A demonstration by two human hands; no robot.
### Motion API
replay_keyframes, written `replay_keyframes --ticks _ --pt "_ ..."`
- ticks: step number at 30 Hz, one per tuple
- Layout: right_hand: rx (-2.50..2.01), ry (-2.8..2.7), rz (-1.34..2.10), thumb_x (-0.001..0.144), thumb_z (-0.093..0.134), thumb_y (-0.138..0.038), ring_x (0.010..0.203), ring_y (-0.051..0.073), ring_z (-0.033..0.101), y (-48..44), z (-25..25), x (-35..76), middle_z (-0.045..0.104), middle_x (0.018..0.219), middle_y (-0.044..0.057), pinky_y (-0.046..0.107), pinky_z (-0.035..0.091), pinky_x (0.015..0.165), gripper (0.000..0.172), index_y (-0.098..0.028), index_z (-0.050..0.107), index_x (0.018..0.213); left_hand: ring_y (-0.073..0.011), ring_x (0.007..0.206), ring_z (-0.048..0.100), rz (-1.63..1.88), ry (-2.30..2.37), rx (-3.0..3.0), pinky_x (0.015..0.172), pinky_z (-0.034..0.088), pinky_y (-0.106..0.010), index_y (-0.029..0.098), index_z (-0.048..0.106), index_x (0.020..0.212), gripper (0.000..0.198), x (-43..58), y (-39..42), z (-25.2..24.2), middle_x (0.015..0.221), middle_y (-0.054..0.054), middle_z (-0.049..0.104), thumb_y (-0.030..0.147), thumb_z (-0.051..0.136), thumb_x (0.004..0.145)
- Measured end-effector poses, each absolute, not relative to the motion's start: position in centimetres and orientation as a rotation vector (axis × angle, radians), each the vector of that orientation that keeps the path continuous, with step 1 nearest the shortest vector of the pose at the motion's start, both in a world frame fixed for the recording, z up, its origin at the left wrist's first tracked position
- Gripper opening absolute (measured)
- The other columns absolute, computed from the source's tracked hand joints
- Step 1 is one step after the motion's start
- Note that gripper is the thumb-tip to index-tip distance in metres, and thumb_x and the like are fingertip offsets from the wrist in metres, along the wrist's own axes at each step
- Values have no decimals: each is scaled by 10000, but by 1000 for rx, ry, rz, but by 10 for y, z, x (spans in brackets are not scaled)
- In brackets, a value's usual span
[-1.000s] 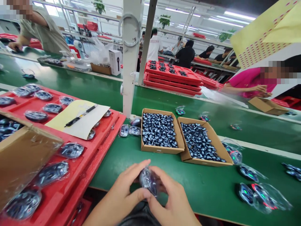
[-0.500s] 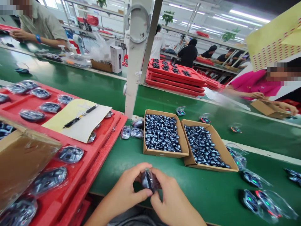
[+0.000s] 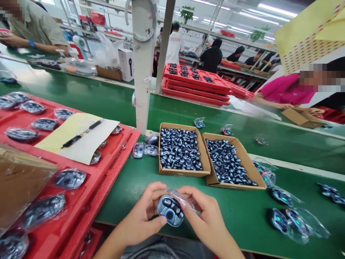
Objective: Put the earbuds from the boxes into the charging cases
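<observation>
Earbud case [image 3: 170,211] in clear bag [image 3: 185,200], gripped by left hand [image 3: 141,212] and right hand [image 3: 203,216] above green surface [image 3: 237,216]; red tray [image 3: 90,180] left of case, earbud boxes [image 3: 184,172] ahead.

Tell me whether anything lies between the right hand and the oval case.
Yes: clear plastic wrap lies between the right hand and the oval case, running from the case's upper edge under those fingers. Nothing else visible stands between them.

Head-worn view, facing forward and down, close above the hands [image 3: 142,212], green conveyor belt [image 3: 242,115] ahead
</observation>
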State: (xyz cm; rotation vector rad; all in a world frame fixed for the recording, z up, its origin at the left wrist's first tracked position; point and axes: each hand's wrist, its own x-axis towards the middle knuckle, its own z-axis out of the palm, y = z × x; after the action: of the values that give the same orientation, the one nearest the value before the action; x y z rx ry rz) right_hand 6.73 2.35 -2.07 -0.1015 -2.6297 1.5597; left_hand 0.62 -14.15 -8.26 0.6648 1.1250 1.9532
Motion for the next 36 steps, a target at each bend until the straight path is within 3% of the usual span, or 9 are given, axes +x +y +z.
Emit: replay_keyframes --ticks 9,14,16,19,22,25,28,31,36 --pt "-125 -2560 1689 753 487 -167 741 132 597 36 -29 72 634 841 29 202 474 653 189 -183 582 915 -166 1006 525 1965 1139 652 810 409 -269 323 264 1202 550 12 -126 -79 1137 -45 527 278 595 766" --pt "-397 -2614 1508 756 448 -188 665 140 592 49 -57 62 651 761 30 217 454 603 176 -162 601 839 -192 1073 502 1706 1933 678 917 394 -355 248 368 1185 398 -14 -129 -90 1176 -71 524 254 492 807" --pt "-503 -2685 1433 750 452 -210 650 152 594 59 -68 60 654 735 33 238 454 603 183 -157 610 824 -196 1081 491 1542 2459 714 944 377 -364 211 435 1146 338 -37 -133 -91 1179 -75 519 242 460 810" --pt "-603 -2781 1361 739 480 -275 647 171 603 73 -79 61 657 764 47 278 470 616 260 -152 606 930 -232 1125 437 1079 3022 753 966 348 -389 167 413 1198 431 -76 -133 -85 1228 -104 471 199 482 774" --pt "-597 -2753 1291 736 498 -325 775 186 612 86 -80 68 648 911 69 321 479 729 371 -163 555 1065 -312 1111 414 488 3242 608 888 389 -447 162 422 1212 526 -102 -122 -76 1234 -138 452 202 558 705" --pt "-583 -2619 1062 753 484 -328 934 213 566 91 -70 83 605 1038 86 376 438 836 342 -183 552 1055 -339 1021 453 223 3284 478 758 439 -458 191 475 1165 453 -107 -112 -71 1151 -139 511 207 526 715" --pt "-581 -2419 838 776 460 -279 962 236 537 81 -57 106 597 1021 91 413 410 855 243 -192 573 973 -322 954 487 208 3286 562 734 441 -448 186 505 1119 378 -92 -121 -73 1084 -128 546 176 449 745" --pt "-466 -2381 907 783 455 -191 916 209 553 54 -54 126 611 958 68 355 437 817 194 -216 579 931 -287 914 517 339 3248 709 768 436 -431 184 497 1109 353 -63 -146 -83 1073 -114 538 194 426 764" --pt "-105 -2544 1459 742 516 -193 1006 202 535 -3 -78 120 509 1193 102 297 467 815 486 -195 418 1218 -221 998 509 1021 2663 1144 850 433 -328 230 460 1093 376 1 -169 -94 1080 -72 519 180 498 722"
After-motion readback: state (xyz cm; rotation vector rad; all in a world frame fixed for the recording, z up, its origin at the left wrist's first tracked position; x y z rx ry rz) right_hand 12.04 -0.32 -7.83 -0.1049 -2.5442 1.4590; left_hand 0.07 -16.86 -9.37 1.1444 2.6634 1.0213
